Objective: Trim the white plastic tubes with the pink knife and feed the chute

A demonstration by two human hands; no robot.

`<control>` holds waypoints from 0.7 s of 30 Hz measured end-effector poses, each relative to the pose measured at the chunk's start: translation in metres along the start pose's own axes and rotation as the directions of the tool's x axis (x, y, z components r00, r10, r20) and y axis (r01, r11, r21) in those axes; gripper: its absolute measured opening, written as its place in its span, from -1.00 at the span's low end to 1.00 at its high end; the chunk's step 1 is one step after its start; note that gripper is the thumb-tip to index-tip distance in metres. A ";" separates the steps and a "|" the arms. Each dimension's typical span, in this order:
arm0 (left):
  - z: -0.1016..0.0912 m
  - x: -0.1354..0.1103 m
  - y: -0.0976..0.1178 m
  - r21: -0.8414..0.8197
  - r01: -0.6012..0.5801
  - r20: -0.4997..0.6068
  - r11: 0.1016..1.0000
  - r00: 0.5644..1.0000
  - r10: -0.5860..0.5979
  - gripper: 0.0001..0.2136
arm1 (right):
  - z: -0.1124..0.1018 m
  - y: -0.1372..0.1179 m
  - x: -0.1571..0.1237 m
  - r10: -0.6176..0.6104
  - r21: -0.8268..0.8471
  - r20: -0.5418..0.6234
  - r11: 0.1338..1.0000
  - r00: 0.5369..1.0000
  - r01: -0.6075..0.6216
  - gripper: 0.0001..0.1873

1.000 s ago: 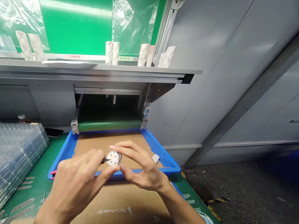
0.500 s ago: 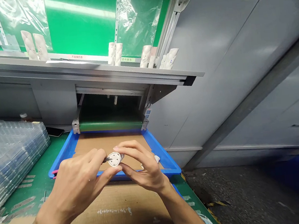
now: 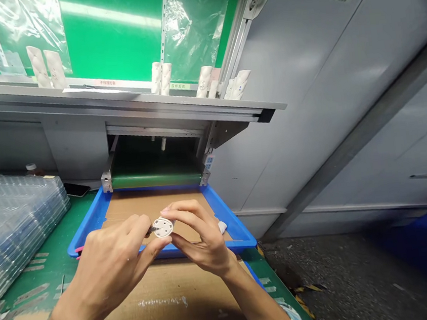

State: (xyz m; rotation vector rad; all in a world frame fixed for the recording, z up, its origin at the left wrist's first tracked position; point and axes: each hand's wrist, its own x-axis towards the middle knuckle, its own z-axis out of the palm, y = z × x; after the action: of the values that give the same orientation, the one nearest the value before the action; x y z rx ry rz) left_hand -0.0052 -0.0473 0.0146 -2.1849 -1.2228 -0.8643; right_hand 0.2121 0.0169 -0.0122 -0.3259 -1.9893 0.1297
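Between the thumb and fingers of my right hand [image 3: 202, 237] is a small white cylindrical part [image 3: 164, 227]. Its round end, dotted with several small holes, faces me. My left hand [image 3: 111, 255] pinches a slim dark tool with a metal tip [image 3: 152, 229]; the tip meets the near-left of the round end. Most of the tool is hidden in my fingers, so its exact kind does not show. The left thumb also touches the lower rim of the white part. Both hands are over the front of a blue tray [image 3: 85, 229] lined with cardboard.
A green conveyor belt [image 3: 156, 178] ends at the tray's back. Clear plastic trays [image 3: 17, 221] are stacked at left, near a black phone [image 3: 77, 189]. Another white piece [image 3: 222, 226] lies in the tray. Several white tubes [image 3: 204, 82] stand on the shelf [image 3: 127, 100] above.
The view has shifted slightly. Both hands keep their grip, and the white part's round end has turned a little more toward me.
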 end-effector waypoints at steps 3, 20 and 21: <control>0.000 0.001 0.000 -0.003 -0.010 0.008 1.000 1.000 0.010 -0.56 | 0.001 0.000 0.000 0.007 0.001 -0.024 1.000 1.000 -0.007 -0.53; 0.003 0.003 0.000 -0.142 0.004 -0.051 0.990 0.999 -0.011 -0.63 | 0.006 0.000 -0.001 0.043 0.199 0.017 0.979 0.999 -0.045 -0.59; 0.002 0.004 -0.001 -0.175 -0.005 -0.061 0.985 0.998 -0.005 -0.65 | 0.006 0.000 -0.001 0.059 0.211 0.009 0.976 0.998 -0.059 -0.59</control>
State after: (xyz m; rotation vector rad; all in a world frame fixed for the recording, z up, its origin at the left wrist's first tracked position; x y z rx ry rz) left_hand -0.0038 -0.0436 0.0166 -2.2760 -1.1559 -1.0672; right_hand 0.2066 0.0172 -0.0154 -0.2469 -1.9484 0.3774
